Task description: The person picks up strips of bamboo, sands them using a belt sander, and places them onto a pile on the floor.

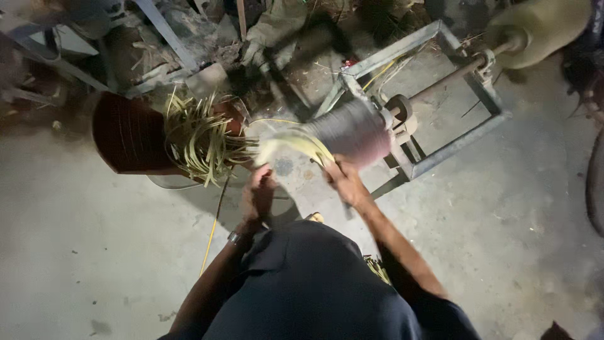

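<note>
The person bends a pale yellow-green strip [292, 143] into an arc against the spinning sanding drum [353, 131], which reads as a grey and reddish blur on its shaft. The left hand [258, 192] is closed around the strip's end on the side away from the drum, fingers curled and pinching it; the right hand [343, 179] grips the other end just below the drum, thumb and fingers pressed together on it. The strip itself is smeared by motion, so exactly where it meets the drum cannot be told, though it sits right at the drum's near face. The drum rides in a grey metal frame [440, 148] standing on the concrete floor [94, 239]. Well to the left hand's side of the drum, a dark reddish-brown basket [129, 135] holds a loose heap of similar strips [201, 138] spilling over its rim toward the drum. A thin yellow cord [212, 233] runs across the floor from below that heap toward the person. Judging by the full heap, most strips either wait for the drum or have been through it; which is unclear, and only one is being worked.
</note>
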